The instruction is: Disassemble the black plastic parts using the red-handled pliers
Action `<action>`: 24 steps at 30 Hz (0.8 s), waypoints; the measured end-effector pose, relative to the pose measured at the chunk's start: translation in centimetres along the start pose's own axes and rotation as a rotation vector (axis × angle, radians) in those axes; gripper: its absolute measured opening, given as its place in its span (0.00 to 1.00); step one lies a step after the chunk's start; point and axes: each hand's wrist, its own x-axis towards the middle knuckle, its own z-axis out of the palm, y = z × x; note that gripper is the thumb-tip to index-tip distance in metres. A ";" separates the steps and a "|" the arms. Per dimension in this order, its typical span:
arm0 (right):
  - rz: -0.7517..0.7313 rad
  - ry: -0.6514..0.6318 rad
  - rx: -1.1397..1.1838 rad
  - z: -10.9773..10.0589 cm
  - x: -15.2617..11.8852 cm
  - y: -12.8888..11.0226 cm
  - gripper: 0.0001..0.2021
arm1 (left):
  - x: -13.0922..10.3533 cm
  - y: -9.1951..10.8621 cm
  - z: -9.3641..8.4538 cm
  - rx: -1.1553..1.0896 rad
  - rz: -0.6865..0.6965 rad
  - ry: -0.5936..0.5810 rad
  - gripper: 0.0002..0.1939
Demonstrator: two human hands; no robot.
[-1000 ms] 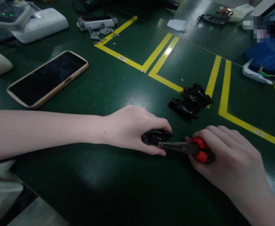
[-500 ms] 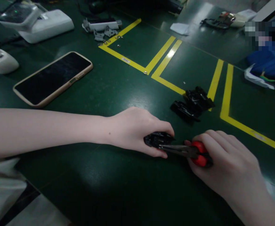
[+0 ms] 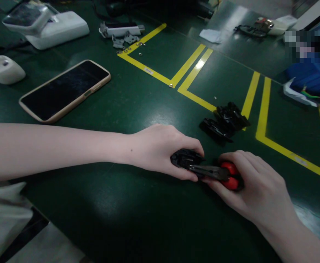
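Note:
My left hand point(image 3: 165, 149) grips a black plastic part point(image 3: 184, 157) between thumb and fingers, low over the green table. Red-handled needle-nose pliers point(image 3: 212, 171) are in my right hand point(image 3: 254, 182), fingers wrapped round the grips. The tips of the pliers meet the near side of the black part; whether they pinch a piece of it I cannot tell. Just beyond my hands lie more black plastic parts point(image 3: 225, 120), close together across a yellow tape line.
A phone point(image 3: 67, 91) lies at the left, near a white mouse-shaped device point(image 3: 3, 69) and a white device with a tilted screen point(image 3: 58, 31). Metal brackets point(image 3: 125, 39) and small rings sit by the yellow tape point(image 3: 157, 75). A person in blue point(image 3: 310, 75) is at the right.
My right hand has shifted slightly left and closer to my left hand, with the pliers turned a little. The whole view has moved slightly. Both hands keep their hold.

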 end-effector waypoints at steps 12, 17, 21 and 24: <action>0.019 0.156 -0.042 -0.1 -0.3 0.3 0.17 | -0.1 0.0 -0.2 -0.209 -0.019 0.054 0.19; 0.059 0.205 -0.006 0.1 -0.3 0.3 0.20 | -0.1 0.0 -0.2 -0.219 -0.046 0.039 0.19; 0.066 0.226 0.029 -0.1 -0.2 0.2 0.21 | -0.1 0.0 -0.2 -0.138 -0.032 0.021 0.20; 0.059 0.233 0.037 -0.1 -0.1 0.1 0.21 | -0.1 0.0 -0.1 -0.046 -0.020 0.014 0.20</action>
